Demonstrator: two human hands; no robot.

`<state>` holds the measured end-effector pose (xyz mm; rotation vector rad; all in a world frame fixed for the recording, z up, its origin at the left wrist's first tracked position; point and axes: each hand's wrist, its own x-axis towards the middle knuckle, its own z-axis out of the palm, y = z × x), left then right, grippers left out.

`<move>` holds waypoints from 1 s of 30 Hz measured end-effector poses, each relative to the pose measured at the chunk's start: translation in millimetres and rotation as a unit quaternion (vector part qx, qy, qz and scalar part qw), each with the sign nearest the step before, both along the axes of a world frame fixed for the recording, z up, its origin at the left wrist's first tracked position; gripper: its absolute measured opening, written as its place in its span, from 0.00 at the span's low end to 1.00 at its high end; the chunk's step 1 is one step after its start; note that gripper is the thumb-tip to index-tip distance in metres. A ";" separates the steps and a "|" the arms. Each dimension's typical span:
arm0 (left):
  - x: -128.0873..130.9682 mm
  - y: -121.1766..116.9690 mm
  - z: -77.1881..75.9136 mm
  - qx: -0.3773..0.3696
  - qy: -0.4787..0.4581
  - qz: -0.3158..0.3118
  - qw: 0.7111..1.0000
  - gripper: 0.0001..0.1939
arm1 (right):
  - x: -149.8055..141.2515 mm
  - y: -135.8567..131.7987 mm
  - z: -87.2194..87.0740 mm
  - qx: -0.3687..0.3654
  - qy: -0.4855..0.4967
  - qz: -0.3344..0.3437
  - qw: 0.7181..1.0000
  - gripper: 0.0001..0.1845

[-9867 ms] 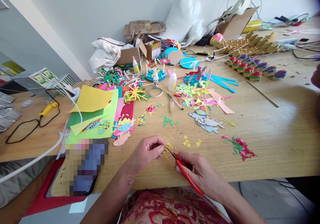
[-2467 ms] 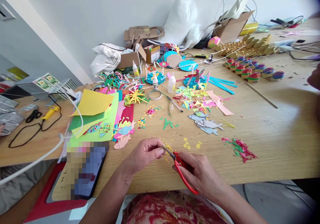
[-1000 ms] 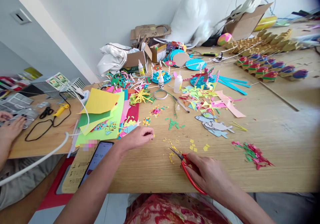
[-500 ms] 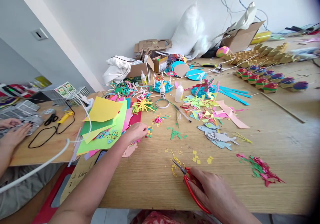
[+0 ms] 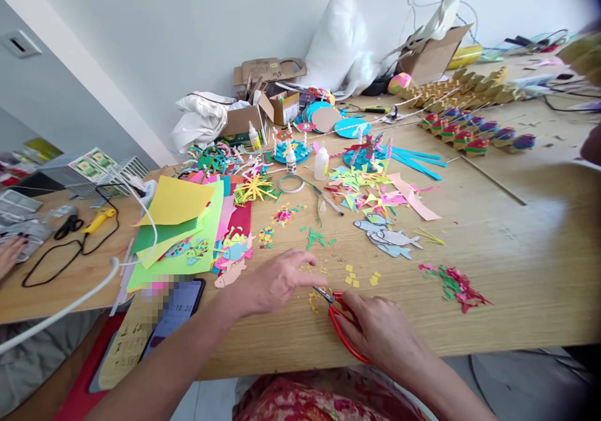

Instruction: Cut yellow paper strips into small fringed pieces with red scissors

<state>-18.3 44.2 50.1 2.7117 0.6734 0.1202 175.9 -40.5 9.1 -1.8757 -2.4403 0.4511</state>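
My right hand [image 5: 382, 327] is wrapped round red-handled scissors [image 5: 342, 334], whose blades point up and left just above the table. My left hand [image 5: 282, 280] hovers near the blade tips, thumb and forefinger apart, with nothing visible between them. Thin yellow paper scraps [image 5: 313, 302] lie beside and under the blades. Small yellow paper squares [image 5: 350, 278] are just beyond the scissors. Farther off are green paper bits [image 5: 317, 238], a pile of coloured paper dots [image 5: 265, 238] and a pink-and-green heap of tiny pieces [image 5: 284, 214].
Grey paper fish [image 5: 389, 243] and red-green shreds [image 5: 457, 286] lie to the right. Coloured paper sheets [image 5: 181, 198], pastel fish cut-outs [image 5: 230, 273] and a phone [image 5: 176, 314] are left. Glue bottles [image 5: 322, 164] stand behind. Another person's hand [image 5: 10, 253] shows at far left.
My left hand has moved from the coloured dots to the scissors' tips, and its closed fingers have spread. The scissors stay in my right hand. The view has shifted; a dark shape appears at right.
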 end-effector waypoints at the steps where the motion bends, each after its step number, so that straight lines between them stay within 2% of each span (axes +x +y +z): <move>1: 0.8 -3.8 -3.1 0.008 0.009 -0.013 1.000 0.22 | 0.7 -0.9 0.7 0.001 0.000 0.000 1.000 0.11; 3: -0.9 -5.8 -9.3 0.016 0.024 -0.008 1.000 0.21 | 2.4 -3.6 1.3 0.005 0.008 0.000 1.000 0.11; 6: -5.3 -0.3 -14.4 0.024 0.027 0.041 0.998 0.19 | 5.3 -8.4 -0.7 0.010 0.039 -0.007 0.999 0.10; 10: 3.3 7.2 -16.8 0.017 0.018 0.095 0.995 0.14 | 11.8 -11.7 -8.3 0.018 0.174 -0.051 0.983 0.13; 15: 46.8 12.4 -29.9 -0.017 0.021 0.096 0.995 0.10 | 24.3 -11.4 -21.8 0.067 0.371 -0.160 0.912 0.16; 19: 81.6 18.9 -40.9 -0.003 0.071 0.066 0.995 0.08 | 29.8 -12.0 -35.5 0.052 0.470 -0.212 0.855 0.15; 21: 91.5 21.9 -43.9 -0.002 0.077 0.052 0.996 0.07 | 30.3 -12.0 -40.8 0.045 0.497 -0.225 0.837 0.15; 24: 98.1 24.6 -46.1 0.001 0.079 0.043 0.996 0.07 | 29.8 -11.2 -42.6 0.039 0.506 -0.225 0.832 0.15; 30: 100.6 25.0 -47.0 -0.003 0.072 0.038 0.997 0.07 | 29.1 -10.6 -37.2 0.039 0.478 -0.214 0.851 0.16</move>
